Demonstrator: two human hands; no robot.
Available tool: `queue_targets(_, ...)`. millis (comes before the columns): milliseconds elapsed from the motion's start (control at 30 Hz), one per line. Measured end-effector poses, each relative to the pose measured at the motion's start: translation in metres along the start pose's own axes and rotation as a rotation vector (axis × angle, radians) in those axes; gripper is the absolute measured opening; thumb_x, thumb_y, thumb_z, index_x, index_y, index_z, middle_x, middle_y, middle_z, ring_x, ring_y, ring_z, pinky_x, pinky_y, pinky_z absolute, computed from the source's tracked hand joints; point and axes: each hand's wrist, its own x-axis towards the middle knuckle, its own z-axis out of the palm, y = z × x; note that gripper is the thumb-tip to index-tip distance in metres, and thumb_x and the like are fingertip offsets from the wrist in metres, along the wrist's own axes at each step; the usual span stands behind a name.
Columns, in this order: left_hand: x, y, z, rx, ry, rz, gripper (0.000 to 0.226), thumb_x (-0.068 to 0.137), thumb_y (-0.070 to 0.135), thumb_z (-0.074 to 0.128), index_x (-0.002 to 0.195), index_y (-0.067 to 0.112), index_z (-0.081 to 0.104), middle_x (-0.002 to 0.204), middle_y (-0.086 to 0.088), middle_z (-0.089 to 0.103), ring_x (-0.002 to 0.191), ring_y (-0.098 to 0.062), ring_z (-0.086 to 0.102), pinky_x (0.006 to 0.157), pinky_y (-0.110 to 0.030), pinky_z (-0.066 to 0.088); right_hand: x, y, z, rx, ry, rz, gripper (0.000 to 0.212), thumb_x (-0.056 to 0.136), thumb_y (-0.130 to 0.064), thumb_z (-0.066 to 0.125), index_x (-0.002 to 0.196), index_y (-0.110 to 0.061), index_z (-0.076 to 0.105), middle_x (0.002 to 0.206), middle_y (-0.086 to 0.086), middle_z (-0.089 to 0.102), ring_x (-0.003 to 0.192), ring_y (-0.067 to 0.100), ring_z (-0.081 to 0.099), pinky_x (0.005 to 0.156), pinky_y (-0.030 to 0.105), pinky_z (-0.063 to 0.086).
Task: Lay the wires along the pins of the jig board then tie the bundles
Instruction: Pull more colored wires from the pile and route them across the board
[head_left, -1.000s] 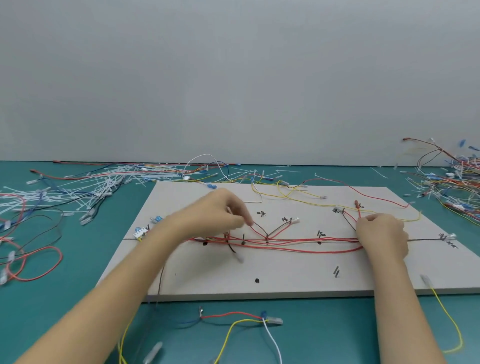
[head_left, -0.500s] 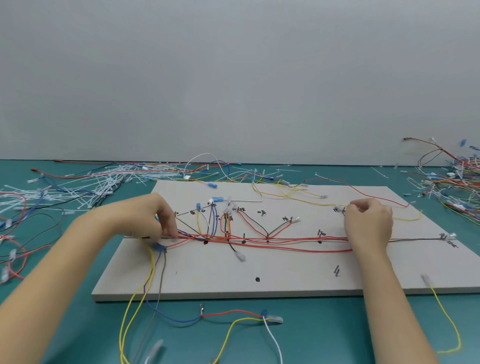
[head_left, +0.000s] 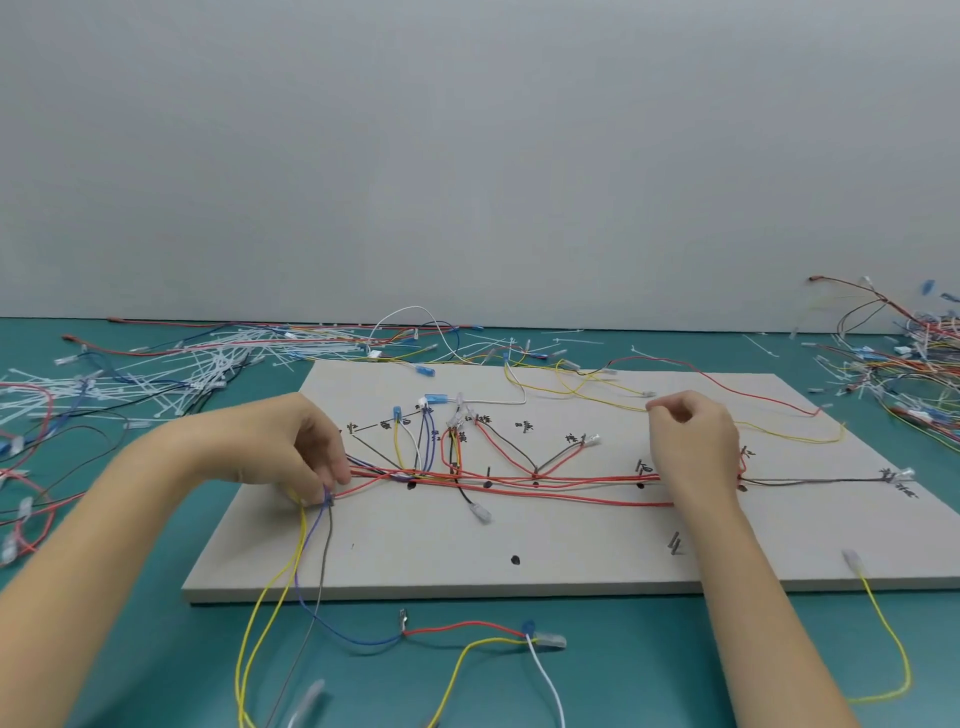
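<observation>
Left hand (head_left: 306, 447): fingers (head_left: 332, 475) curled down, pinching the left end of the wire bundle (head_left: 519, 480) near the jig board's (head_left: 571, 561) left edge. From that pinch a yellow, a blue & a dark wire (head_left: 306, 561) drop off the board's front edge onto the teal surface (head_left: 623, 675). Right hand (head_left: 693, 441): fingers curled in, thumb & forefinger closed together near a yellow wire (head_left: 779, 434) toward the board's far right; can't tell if they actually grip it. The wrist sits over the bundle. Bundle, mostly red, runs L to R across the board's middle past dark pins (head_left: 487, 477), w/ short branches fanning up to blue & clear connectors (head_left: 435, 399) by handwritten marks. A black lead carries on right to a clear connector (head_left: 905, 474). Off board: white cable ties (head_left: 208, 358) piled far left, loose wires (head_left: 914, 364) heaped far right.
</observation>
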Motion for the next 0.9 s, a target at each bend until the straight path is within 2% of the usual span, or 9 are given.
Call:
queue_targets(167, -0.003, 0.007, 0.004, 0.024, 0.076, 0.037, 0.018, 0.064, 0.018, 0.073, 0.077, 0.031, 0.077, 0.073, 0.000, 0.073, 0.063, -0.010, 0.064, 0.065, -0.027, 0.051, -0.010, -0.011, 0.009, 0.102, 0.060, -0.118, 0.019, 0.086, -0.009, 0.052, 0.083, -0.020, 0.066, 0.100, 0.004, 0.062, 0.080, 0.007, 0.046, 0.066, 0.022, 0.027)
queue_targets(267, -0.004, 0.018, 0.009, -0.071, 0.145, 0.123, 0.011, 0.074, 0.016, 0.078, 0.075, 0.026, 0.077, 0.066, -0.004, 0.066, 0.059, -0.010, 0.054, 0.057, -0.022, 0.042, -0.018, -0.021, 0.014, 0.203, 0.037, -0.193, 0.019, 0.084, -0.005, 0.053, 0.082, -0.019, 0.066, 0.094, 0.002, 0.062, 0.076, 0.003, 0.048, 0.065, 0.018, 0.033)
queue_targets(367, 0.000, 0.037, 0.021, -0.229, 0.259, 0.218, 0.014, 0.081, 0.011, 0.074, 0.072, 0.021, 0.076, 0.069, 0.004, 0.070, 0.060, -0.002, 0.059, 0.058, -0.012, 0.046, -0.031, -0.034, 0.019, 0.320, -0.065, -0.228, 0.020, 0.084, -0.002, 0.056, 0.080, -0.019, 0.067, 0.085, -0.002, 0.064, 0.068, -0.001, 0.052, 0.062, 0.013, 0.040)
queue_targets(433, 0.003, 0.053, 0.033, -0.321, 0.340, 0.245, 0.014, 0.080, 0.011, 0.073, 0.069, 0.018, 0.075, 0.064, 0.002, 0.068, 0.058, -0.002, 0.056, 0.058, -0.013, 0.043, -0.042, -0.045, 0.021, 0.449, -0.270, -0.204, 0.017, 0.087, -0.005, 0.058, 0.082, -0.016, 0.069, 0.075, 0.000, 0.065, 0.063, 0.007, 0.056, 0.056, 0.020, 0.045)
queue_targets(500, 0.008, 0.064, 0.045, -0.376, 0.400, 0.251, 0.011, 0.079, 0.015, 0.074, 0.068, 0.013, 0.074, 0.071, -0.013, 0.068, 0.065, -0.009, 0.055, 0.066, -0.024, 0.042, -0.052, -0.056, 0.021, 0.608, -0.634, -0.093, 0.018, 0.091, -0.026, 0.060, 0.089, -0.012, 0.072, 0.074, 0.006, 0.068, 0.061, 0.017, 0.060, 0.050, 0.022, 0.046)
queue_targets(567, 0.012, 0.069, 0.054, -0.403, 0.453, 0.256, 0.013, 0.075, 0.023, 0.073, 0.067, 0.013, 0.074, 0.075, -0.025, 0.063, 0.067, -0.016, 0.047, 0.067, -0.032, 0.035, -0.058, -0.062, 0.020, 0.626, -1.014, 0.017, 0.040, 0.087, -0.046, 0.058, 0.101, -0.012, 0.072, 0.084, 0.011, 0.071, 0.067, 0.022, 0.064, 0.055, 0.026, 0.051)
queue_targets(633, 0.014, 0.070, 0.058, -0.427, 0.457, 0.260, 0.015, 0.078, 0.021, 0.074, 0.066, 0.013, 0.073, 0.068, -0.023, 0.058, 0.064, -0.014, 0.044, 0.064, -0.029, 0.033, -0.065, -0.062, 0.019, 0.561, -1.277, 0.027, 0.037, 0.085, -0.040, 0.064, 0.110, -0.013, 0.069, 0.095, 0.012, 0.072, 0.075, 0.025, 0.067, 0.064, 0.029, 0.054)
queue_targets(767, 0.014, 0.068, 0.061, -0.502, 0.426, 0.300, 0.018, 0.087, 0.019, 0.070, 0.070, 0.019, 0.075, 0.066, 0.003, 0.067, 0.061, 0.000, 0.054, 0.058, -0.008, 0.040, -0.070, -0.058, 0.015, 0.556, -1.514, 0.012, 0.012, 0.089, -0.015, 0.066, 0.098, -0.009, 0.070, 0.099, 0.017, 0.071, 0.074, 0.025, 0.067, 0.070, 0.032, 0.056)
queue_targets(900, 0.012, 0.065, 0.063, -0.463, 0.324, 0.321, 0.025, 0.079, 0.046, 0.068, 0.075, 0.023, 0.077, 0.082, -0.017, 0.069, 0.073, -0.010, 0.054, 0.072, -0.027, 0.039, -0.063, -0.060, 0.006, 0.673, -1.588, 0.075, 0.010, 0.094, -0.016, 0.055, 0.091, -0.011, 0.063, 0.100, 0.012, 0.068, 0.065, 0.022, 0.068, 0.060, 0.027, 0.055)
